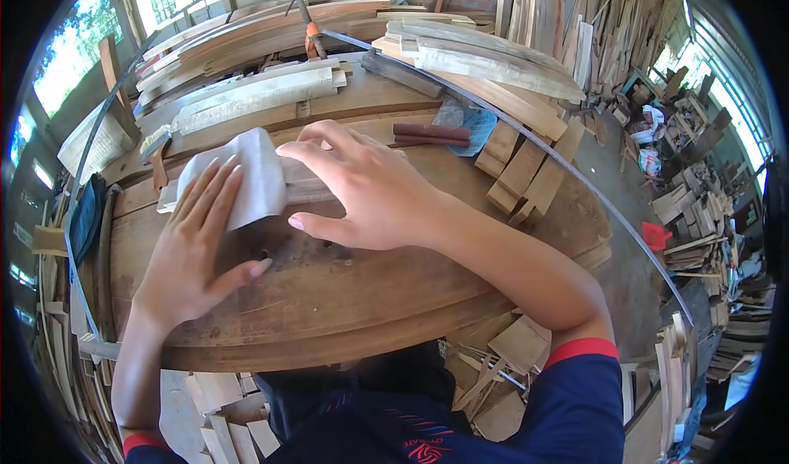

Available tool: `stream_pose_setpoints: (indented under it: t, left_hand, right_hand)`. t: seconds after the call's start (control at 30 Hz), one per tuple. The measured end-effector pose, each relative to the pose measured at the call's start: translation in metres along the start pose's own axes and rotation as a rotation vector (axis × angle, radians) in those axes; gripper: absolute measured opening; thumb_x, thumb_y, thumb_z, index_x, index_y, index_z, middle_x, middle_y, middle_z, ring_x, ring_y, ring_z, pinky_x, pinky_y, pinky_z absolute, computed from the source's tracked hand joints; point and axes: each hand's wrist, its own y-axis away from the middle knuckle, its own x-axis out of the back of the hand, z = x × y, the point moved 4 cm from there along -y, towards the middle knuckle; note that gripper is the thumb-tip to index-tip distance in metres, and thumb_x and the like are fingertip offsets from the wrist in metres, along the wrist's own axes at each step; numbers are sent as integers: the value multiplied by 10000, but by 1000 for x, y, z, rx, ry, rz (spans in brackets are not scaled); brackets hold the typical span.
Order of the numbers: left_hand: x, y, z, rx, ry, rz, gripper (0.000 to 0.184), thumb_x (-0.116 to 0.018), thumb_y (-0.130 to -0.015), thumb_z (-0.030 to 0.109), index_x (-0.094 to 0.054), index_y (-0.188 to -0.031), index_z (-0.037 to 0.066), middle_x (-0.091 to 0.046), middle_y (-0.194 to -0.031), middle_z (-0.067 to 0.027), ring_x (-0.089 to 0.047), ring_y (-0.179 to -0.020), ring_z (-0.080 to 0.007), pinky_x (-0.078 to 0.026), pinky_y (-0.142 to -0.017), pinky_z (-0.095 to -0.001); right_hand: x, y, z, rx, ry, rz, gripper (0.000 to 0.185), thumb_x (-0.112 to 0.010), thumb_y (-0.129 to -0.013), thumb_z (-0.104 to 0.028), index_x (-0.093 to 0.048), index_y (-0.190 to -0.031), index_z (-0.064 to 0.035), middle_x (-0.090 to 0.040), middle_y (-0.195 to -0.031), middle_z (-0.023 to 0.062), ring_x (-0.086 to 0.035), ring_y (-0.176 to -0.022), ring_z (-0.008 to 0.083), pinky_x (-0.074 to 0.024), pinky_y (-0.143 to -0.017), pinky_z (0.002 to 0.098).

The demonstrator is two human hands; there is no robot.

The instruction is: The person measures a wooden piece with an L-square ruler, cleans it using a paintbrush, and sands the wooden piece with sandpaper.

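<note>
A whitish sheet [256, 176] lies over the left part of a pale wooden piece [306, 191] on the wooden workbench [329, 300]. My left hand [191, 246] rests flat on the sheet's left side, fingers stretched together and thumb spread out over the bench. Above the right part of the wooden piece, my right hand [362, 186] is arched with its fingers apart and nothing visible between them. Its palm side and the wood under it are partly hidden. A brush [156, 153] is left of the sheet.
Dark red rolls [431, 133] lie beside a blue plastic bag [475, 129]. Wood blocks [526, 168] stand at the bench's right. Stacked boards [263, 98] and an orange-handled tool [313, 40] are at the back. A thin metal strip [526, 131] crosses the view.
</note>
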Motion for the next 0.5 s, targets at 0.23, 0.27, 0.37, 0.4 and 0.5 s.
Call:
stream_pose_setpoints:
  t: [0.23, 0.27, 0.37, 0.4, 0.5]
  left_hand:
    - [2, 8, -19, 27, 24, -14, 1013, -694, -917, 580, -355, -1589, -99, -385, -1637, -309, -316, -1555, -472, -228, -1300, -531]
    - [1, 7, -20, 39, 16, -27, 1017, -693, -916, 583, -352, -1591, -97, -383, -1637, -311, -315, -1556, -473, -229, -1300, -530]
    - [3, 1, -18, 31, 3, -34, 1027, -691, -914, 590, -341, -1598, -92, -374, -1640, -316, -310, -1557, -477, -229, -1301, -525]
    - [1, -6, -11, -8, 9, -22, 1029, -690, -915, 590, -336, -1601, -90, -370, -1642, -316, -308, -1557, -478, -228, -1302, -525]
    - [-1, -21, 12, -112, 44, -14, 1032, -691, -915, 585, -323, -1609, -85, -359, -1648, -315, -304, -1558, -481, -225, -1305, -523]
  right_hand:
    - [-1, 1, 3, 34, -33, 36, 686, -665, -997, -511, -534, -1469, -32, -525, -1420, 218, -612, -1227, 434, -515, -1038, 509]
    - [-1, 0, 3, 30, -43, 32, 679, -662, -1002, -506, -535, -1467, -28, -524, -1417, 221, -605, -1233, 434, -511, -1042, 509]
    - [0, -3, 2, 51, -97, 90, 648, -653, -1018, -477, -535, -1462, -20, -520, -1408, 233, -573, -1271, 433, -497, -1059, 511]
    - [0, -4, 3, 63, -118, 121, 636, -649, -1024, -466, -535, -1461, -17, -518, -1406, 238, -561, -1286, 432, -491, -1065, 512]
    - [0, -5, 4, 102, -121, 193, 616, -632, -1029, -459, -538, -1405, 21, -509, -1358, 289, -532, -1274, 478, -474, -1087, 533]
